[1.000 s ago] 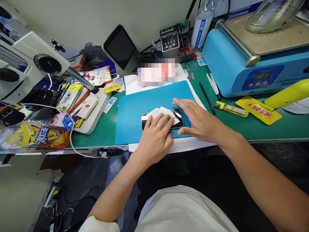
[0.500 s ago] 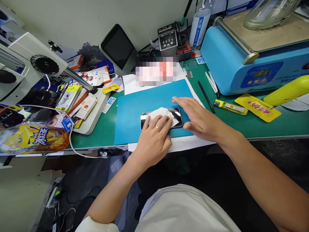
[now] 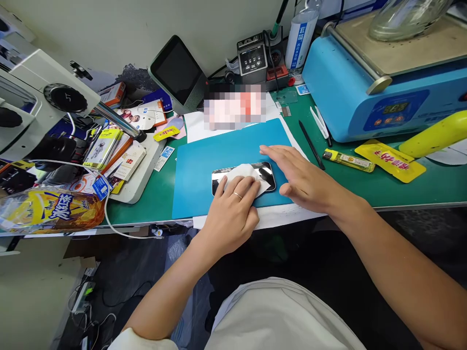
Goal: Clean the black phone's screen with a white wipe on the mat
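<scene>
A smartphone [image 3: 269,183] lies flat, its dark glossy face up, on a blue mat [image 3: 193,180]. My left hand [image 3: 236,206], a ring on one finger, presses a folded white wipe [image 3: 242,171] onto the phone's face. The wipe and fingers cover the phone's middle. Just past the phone's right end, my right hand [image 3: 301,177] is held over the mat with its fingers stretched out and thumb apart. Nothing is in it.
On the right stand a blue heating machine [image 3: 335,97], a yellow packet [image 3: 390,160] and black tweezers [image 3: 311,145]. A microscope [image 3: 65,97], small boxes and a drink bottle [image 3: 54,209] crowd the left. Behind are a small screen [image 3: 178,73] and a soldering station [image 3: 252,61].
Hardly anything differs. The view has shifted very slightly; my left hand stays on the wipe over the phone, and my right hand keeps its place.
</scene>
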The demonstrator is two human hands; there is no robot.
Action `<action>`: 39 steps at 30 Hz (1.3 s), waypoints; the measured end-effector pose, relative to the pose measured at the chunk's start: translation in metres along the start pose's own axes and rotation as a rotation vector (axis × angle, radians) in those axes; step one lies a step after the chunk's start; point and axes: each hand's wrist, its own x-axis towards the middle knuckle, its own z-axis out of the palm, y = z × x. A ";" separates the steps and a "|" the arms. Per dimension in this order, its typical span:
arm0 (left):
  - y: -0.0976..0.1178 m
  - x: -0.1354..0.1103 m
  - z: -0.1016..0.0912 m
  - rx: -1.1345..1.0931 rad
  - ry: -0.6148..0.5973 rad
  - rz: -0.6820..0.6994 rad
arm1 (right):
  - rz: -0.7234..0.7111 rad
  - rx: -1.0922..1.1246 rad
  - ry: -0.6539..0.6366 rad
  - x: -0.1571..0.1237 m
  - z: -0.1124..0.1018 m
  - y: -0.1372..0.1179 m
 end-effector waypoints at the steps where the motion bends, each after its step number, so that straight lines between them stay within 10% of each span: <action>1: 0.000 0.005 0.001 0.003 0.000 0.006 | 0.008 0.000 -0.004 0.000 -0.001 -0.001; 22: 0.009 0.039 0.011 0.019 0.083 -0.006 | 0.040 -0.019 -0.014 -0.002 0.001 0.003; 31: 0.017 0.004 0.007 0.008 0.080 -0.055 | 0.054 -0.027 -0.034 -0.002 -0.001 -0.001; 39: 0.016 0.041 0.017 0.039 0.144 0.000 | 0.031 -0.063 -0.012 -0.001 0.002 0.003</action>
